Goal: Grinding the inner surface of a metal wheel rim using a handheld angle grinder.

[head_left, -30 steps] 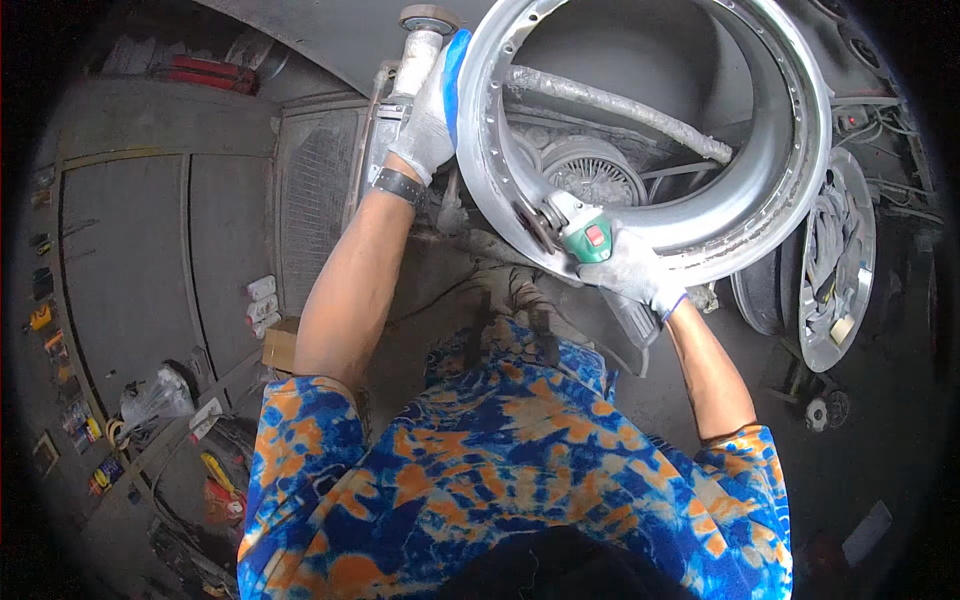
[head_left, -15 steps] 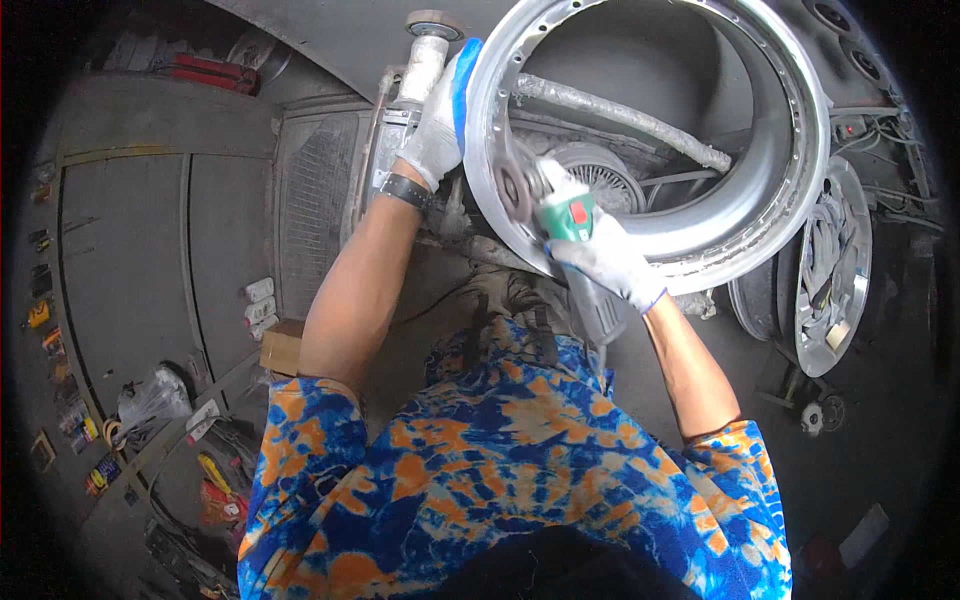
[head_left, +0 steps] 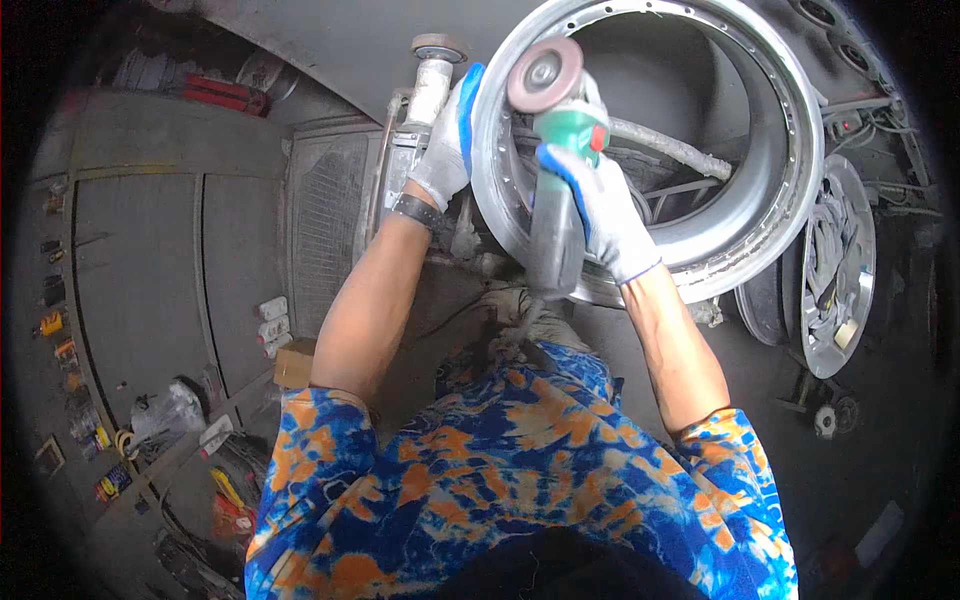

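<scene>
A large silver wheel rim (head_left: 800,150) stands tilted in front of me, with small holes along its edge. My left hand (head_left: 447,145), in a white and blue glove, is closed against the rim's left outer side. An angle grinder (head_left: 556,235) with a green head and grey body is gripped in my right hand (head_left: 612,215), gloved the same way. Its round reddish-brown disc (head_left: 543,75) faces up over the rim's upper left edge. Whether the disc touches the metal I cannot tell. The grinder body hides part of the rim's lower left.
Left of the rim stands a dusty metal post with a round wheel (head_left: 438,48) on top. A whitish bar (head_left: 670,148) shows through the rim's opening. To the right leans another rim (head_left: 835,270) with grey strips inside. A cardboard box (head_left: 293,364) sits beside my left forearm.
My right hand has raised the grinder from the rim's inner left side. The disc has moved up and turned to face upward. My left hand stays on the rim.
</scene>
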Demonstrator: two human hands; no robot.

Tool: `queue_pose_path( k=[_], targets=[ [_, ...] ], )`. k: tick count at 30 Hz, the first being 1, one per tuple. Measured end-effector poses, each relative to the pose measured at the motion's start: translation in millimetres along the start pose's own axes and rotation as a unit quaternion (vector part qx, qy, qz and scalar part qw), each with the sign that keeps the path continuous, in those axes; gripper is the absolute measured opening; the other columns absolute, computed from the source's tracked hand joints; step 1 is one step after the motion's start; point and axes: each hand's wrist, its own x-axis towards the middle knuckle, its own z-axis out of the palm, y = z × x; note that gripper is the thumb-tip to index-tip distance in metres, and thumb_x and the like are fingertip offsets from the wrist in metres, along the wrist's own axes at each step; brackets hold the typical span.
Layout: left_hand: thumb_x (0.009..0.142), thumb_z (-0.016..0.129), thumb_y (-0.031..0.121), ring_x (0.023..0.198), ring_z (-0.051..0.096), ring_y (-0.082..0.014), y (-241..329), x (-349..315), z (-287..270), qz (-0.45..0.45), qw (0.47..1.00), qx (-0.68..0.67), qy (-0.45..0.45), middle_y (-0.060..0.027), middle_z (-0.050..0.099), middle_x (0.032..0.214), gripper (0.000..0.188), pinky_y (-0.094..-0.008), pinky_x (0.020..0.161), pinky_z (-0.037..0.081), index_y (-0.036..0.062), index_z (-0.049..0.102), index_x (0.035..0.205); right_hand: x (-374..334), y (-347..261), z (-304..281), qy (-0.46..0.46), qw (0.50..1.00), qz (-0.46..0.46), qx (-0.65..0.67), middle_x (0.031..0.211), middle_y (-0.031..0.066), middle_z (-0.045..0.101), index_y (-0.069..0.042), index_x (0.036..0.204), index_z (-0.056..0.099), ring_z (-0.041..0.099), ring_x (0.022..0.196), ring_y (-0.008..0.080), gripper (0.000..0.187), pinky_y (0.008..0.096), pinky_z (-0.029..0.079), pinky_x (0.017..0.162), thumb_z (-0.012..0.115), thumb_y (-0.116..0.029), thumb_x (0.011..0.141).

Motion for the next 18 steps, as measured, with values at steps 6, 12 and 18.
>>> queue_pose_path(
  k=[6,12,18],
  targets=[
    [0.111,0.046,0.032,0.125,0.058,-0.0162,1,5,3,-0.033,0.994,-0.103,0.004,-0.0064,0.059,0.139,0.045,-0.0324,0.107,0.049,0.0085,0.046,0.149,2,9,6,0.012,0.997,0.011,0.08,0.092,0.0065,0.069,-0.002,0.111,0.067,0.067,0.077,0.0152,0.035,0.0315,0.056,0.07,0.072,-0.031,0.094],
    [0.11,0.048,0.033,0.123,0.06,-0.0156,8,-1,5,-0.058,0.982,-0.176,0.045,-0.0054,0.059,0.138,0.045,-0.0324,0.108,0.049,0.009,0.046,0.148,-31,36,-9,-0.079,0.982,0.025,-0.172,0.108,0.0127,0.073,-0.001,0.12,0.068,0.066,0.1,0.0195,0.041,0.0337,0.05,0.092,0.072,-0.031,0.092],
    [0.111,0.046,0.035,0.121,0.06,-0.0141,12,0,9,0.116,0.986,0.116,0.022,-0.0048,0.062,0.134,0.043,-0.0329,0.106,0.05,0.008,0.051,0.144,-12,13,1,-0.05,0.991,0.0,-0.124,0.103,0.0135,0.073,0.0,0.118,0.068,0.066,0.094,0.0165,0.04,0.0327,0.05,0.088,0.071,-0.03,0.092]
  ],
)
